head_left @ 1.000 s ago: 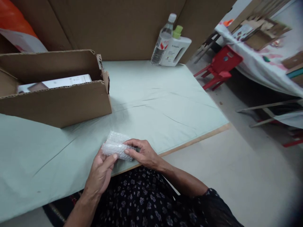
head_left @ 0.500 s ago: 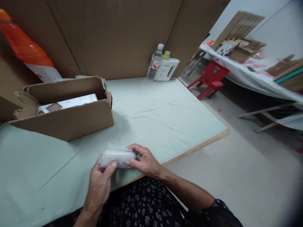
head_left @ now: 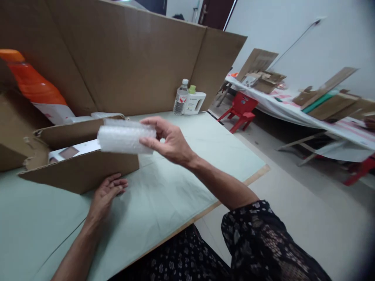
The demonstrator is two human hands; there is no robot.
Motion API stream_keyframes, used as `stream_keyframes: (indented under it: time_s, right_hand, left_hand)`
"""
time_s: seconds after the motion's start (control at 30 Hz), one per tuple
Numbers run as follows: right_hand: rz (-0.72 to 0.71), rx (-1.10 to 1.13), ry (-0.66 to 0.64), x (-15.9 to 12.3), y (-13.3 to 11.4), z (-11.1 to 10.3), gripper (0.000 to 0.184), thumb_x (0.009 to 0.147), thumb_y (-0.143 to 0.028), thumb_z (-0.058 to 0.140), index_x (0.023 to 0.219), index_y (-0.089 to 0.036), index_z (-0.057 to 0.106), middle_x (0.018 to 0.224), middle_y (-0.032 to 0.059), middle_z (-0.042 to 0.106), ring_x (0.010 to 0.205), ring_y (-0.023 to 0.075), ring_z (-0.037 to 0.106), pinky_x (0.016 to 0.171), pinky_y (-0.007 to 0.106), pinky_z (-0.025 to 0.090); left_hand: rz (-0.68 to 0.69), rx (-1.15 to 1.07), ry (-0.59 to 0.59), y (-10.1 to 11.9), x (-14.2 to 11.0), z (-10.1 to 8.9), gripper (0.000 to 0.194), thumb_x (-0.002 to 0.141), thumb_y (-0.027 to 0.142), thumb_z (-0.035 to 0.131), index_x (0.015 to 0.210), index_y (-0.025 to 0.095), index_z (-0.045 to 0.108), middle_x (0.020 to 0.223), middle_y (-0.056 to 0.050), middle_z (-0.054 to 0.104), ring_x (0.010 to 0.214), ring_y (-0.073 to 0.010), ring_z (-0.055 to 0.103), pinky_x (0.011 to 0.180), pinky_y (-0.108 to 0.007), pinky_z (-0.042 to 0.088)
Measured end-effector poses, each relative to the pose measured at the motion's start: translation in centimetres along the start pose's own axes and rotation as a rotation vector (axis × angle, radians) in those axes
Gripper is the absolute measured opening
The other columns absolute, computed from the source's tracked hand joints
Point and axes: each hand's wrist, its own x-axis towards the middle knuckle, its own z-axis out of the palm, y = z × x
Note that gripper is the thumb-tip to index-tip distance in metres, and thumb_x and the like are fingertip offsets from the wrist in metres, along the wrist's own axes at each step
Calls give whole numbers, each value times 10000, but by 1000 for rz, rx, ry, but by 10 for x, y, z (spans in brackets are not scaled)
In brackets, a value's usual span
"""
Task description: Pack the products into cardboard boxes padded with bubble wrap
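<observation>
A bubble-wrapped bundle is in my right hand, whose thumb and fingers close on its right end. What the wrap contains is hidden. The bundle hangs in the air at the right part of an open cardboard box, hiding some of its rim. Inside that box lies a white carton with a brown diamond mark. My left hand is beside the box's front wall, low over the table, fingers loosely bent and apart with nothing in them.
A cardboard screen stands behind the pale green table cover. A large orange-topped bottle leans behind the box. A clear water bottle and a white jug stand at the back. A red chair is to the right.
My left hand has let go of the bubble-wrapped bundle and moved forward beside the box. My right hand has lifted the bundle forward and left, up to the box. The view has tilted upward.
</observation>
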Motion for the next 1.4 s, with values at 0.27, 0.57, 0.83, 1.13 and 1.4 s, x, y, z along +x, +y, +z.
stream_keyframes:
  time_s: [0.27,0.57,0.83,1.13,1.4]
  right_hand:
    - [77,-690,-181,82,-11,-4,219,874,-249,648,1068,-157,693,960,52,716,928,223,639,876,376,486]
    - [97,-990,-626,130,-21,39,175,764,-55,738,930,-111,743,924,84,715,1046,301,685,870,394,516]
    - [75,-960,-740,121,-9,58,230,757,4,632,927,-95,751,966,155,770,900,269,732,742,342,544]
    - [145,-940,-832,120,-4,66,240,760,-25,618,954,-66,753,946,175,773,781,230,702,602,295,462]
    - [62,-755,-392,87,-23,10,193,886,-141,572,985,-129,738,988,68,746,851,183,644,746,289,431]
  left_hand:
    - [135,3,48,-7,-6,8,643,588,412,815,1141,174,590,867,-59,722,830,-215,681,682,-320,535]
    - [98,24,-11,-3,-1,5,620,583,390,810,1118,162,594,865,-58,713,802,-203,684,670,-308,523]
    - [62,18,-39,-4,1,6,537,557,407,813,1008,157,666,866,-73,713,806,-209,688,681,-315,529]
    - [63,33,-34,-5,2,7,501,562,425,814,973,164,696,881,-83,717,831,-216,687,692,-317,530]
    - [121,137,127,6,-27,-15,465,651,480,814,983,168,724,906,-94,746,836,-224,690,747,-343,549]
